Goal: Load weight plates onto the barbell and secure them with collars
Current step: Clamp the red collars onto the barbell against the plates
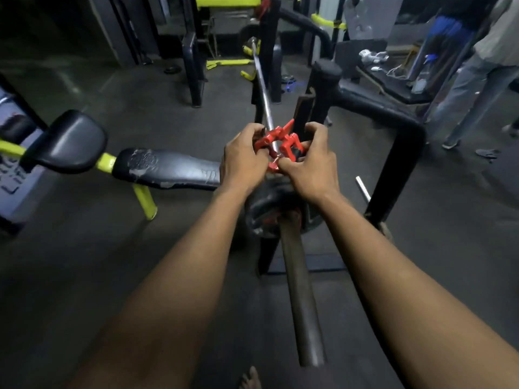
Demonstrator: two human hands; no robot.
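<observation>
Collar [276, 147], red hard plastic with a hinged lever standing up, is held up in front of the rack, above the loaded end of the barbell [302, 301]. The left hand [243, 158] closes its fingers on the collar's left side; the right hand [310, 164] clamps the right side, thumb pressed at the lower hinge. Whether the collar rings the bar cannot be told.

Barbell sleeve is a dull, dark, smooth cylinder running toward the camera; its thin shiny steel shaft runs away behind the hands. A black round plate [261, 211] sits on the sleeve below the wrists, partly hidden by both forearms, with another red piece against its hub.

A black padded bench [168, 169] with cracked, peeling vinyl and yellow frame tubes lies to the left. Black steel rack uprights [393, 175] stand to the right. A short metal rod [363, 189] lies on the grey floor. A person's legs [460, 108] stand far right.
</observation>
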